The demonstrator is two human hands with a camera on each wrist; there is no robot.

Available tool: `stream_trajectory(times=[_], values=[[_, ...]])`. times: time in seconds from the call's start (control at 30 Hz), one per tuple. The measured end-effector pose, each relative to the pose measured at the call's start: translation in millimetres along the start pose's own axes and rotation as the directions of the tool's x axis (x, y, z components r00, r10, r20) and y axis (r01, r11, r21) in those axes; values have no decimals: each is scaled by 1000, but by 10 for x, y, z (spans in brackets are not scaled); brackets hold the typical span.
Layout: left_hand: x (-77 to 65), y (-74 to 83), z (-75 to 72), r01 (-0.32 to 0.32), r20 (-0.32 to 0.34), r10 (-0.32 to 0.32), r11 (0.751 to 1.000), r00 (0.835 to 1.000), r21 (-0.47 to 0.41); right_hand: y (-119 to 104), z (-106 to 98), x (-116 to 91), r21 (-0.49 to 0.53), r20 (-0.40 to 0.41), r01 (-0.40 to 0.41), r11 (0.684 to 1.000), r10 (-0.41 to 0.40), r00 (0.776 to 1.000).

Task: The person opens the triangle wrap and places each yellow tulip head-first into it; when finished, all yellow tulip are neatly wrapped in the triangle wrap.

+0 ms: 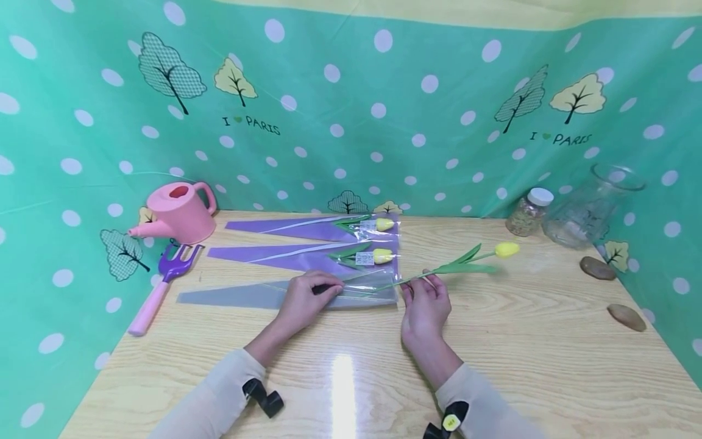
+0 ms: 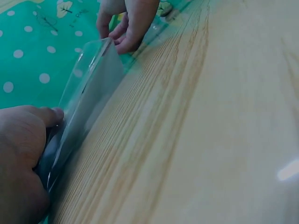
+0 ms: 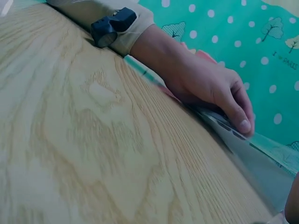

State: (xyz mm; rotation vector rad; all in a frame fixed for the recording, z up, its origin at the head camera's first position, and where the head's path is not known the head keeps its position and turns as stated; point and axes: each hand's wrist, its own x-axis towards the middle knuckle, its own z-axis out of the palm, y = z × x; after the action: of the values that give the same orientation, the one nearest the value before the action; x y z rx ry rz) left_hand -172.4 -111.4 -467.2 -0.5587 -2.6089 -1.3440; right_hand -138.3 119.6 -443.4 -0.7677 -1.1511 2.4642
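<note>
A yellow artificial tulip [image 1: 507, 249] is held by its green stem in my right hand [image 1: 426, 308], its bloom pointing right. The stem's lower end reaches left over or into the mouth of a grey, clear-fronted flower sleeve [image 1: 236, 296]; which one I cannot tell. My left hand [image 1: 307, 299] pinches the film of that sleeve between thumb and fingers. In the left wrist view the sleeve's clear film [image 2: 88, 70] stands raised between my left hand [image 2: 23, 149] and right hand [image 2: 131, 21]. The right wrist view shows the left hand [image 3: 210, 88] at the sleeve.
Behind lie two purple sleeves [image 1: 263, 228], each with a yellow tulip inside. At left are a pink watering can [image 1: 183, 213] and a purple-pink hand fork [image 1: 164, 286]. At right stand a lidded jar [image 1: 528, 213], a glass vase [image 1: 581, 213] and two stones [image 1: 626, 317].
</note>
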Motion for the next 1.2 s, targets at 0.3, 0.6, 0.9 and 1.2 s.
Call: stream_trajectory(times=[0.3,0.6,0.9,1.2], values=[[3,-12,15,-30,-32,30,1000,999,8,126,-15,-78,-21,-3,31,999,-31,1000],[-3,-21,18,-28,-9,28,1000,1000,7,182,22,-149,-34,-14,31,999,-32,999],[-7,-12,24,-16,-7,16,1000,1000,-17,183,61,-153,-82,-22,27,996,-29,999],[0,-3,21,-10,3,10,999,1000,-31,187,59,-148,-48,-41,-9,999,7,999]])
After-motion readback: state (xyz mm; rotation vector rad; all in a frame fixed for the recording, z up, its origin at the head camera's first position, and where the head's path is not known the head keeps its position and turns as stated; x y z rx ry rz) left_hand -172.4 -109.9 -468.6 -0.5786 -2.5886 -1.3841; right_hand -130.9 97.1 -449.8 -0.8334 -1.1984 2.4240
